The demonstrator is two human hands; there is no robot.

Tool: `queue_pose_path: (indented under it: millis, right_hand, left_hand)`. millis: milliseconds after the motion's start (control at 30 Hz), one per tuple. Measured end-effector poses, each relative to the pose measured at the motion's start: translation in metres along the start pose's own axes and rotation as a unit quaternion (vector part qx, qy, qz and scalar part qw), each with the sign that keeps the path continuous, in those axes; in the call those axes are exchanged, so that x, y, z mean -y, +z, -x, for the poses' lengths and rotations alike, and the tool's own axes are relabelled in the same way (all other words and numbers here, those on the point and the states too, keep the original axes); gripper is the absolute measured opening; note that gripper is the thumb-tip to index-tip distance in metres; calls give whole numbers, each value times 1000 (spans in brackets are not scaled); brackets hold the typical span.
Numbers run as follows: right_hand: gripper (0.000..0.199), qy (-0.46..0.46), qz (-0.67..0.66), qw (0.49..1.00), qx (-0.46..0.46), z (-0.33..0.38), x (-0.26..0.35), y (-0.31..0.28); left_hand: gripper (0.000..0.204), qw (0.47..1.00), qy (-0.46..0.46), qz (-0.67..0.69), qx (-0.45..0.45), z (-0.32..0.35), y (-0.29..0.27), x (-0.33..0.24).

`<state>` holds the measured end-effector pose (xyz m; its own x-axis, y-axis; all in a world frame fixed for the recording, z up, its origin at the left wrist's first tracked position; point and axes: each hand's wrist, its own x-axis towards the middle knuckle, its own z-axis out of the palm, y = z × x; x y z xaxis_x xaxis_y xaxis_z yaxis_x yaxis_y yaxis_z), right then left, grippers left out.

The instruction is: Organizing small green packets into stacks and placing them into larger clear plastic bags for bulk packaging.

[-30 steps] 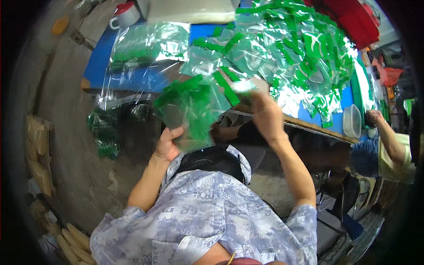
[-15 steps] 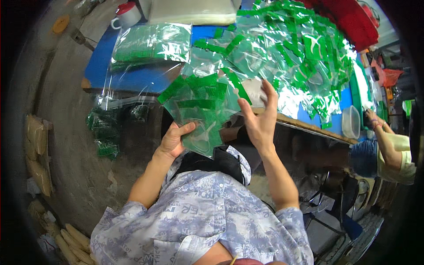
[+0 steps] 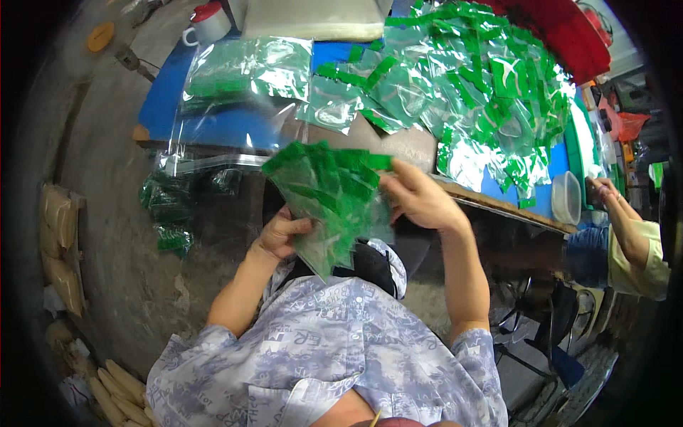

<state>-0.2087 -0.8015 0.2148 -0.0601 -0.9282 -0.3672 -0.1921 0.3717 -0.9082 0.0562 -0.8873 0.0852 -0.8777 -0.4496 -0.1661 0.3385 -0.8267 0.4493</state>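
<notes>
A fanned stack of clear plastic packets with green top strips (image 3: 324, 203) is held over my lap, below the table's front edge. My left hand (image 3: 279, 233) is closed on its left lower side, thumb lying across the front. At the stack's upper right, my right hand (image 3: 425, 198) pinches the green edge of the packets; some fingertips are hidden behind the plastic. Beyond, a large heap of similar packets (image 3: 501, 96) covers the right part of the blue table (image 3: 235, 127). What the packets contain is hard to make out.
A large clear bag of green-topped packets (image 3: 249, 67) lies at the table's left. A white mug with red lid (image 3: 210, 27) stands behind it. A clear plastic tub (image 3: 565, 198) sits at the right edge, near another person's arm (image 3: 626, 220). More green packets (image 3: 171, 224) hang below the table.
My right hand has come inward from open fingers to the stack's right edge. The loose packets by the table's front edge have joined the stack, which is now tilted and more fanned.
</notes>
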Motion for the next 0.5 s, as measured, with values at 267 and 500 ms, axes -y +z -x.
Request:
queue_pose_path:
  millis: [267,500]
  right_hand:
    - [40,-372,474,765,-227,-131,-30,20]
    - [21,-370,288,882,-49,-63,-40,26]
  left_hand:
    - [54,993,70,14,-91,16,0,-16]
    - [45,984,47,122,-121,0,-12,1]
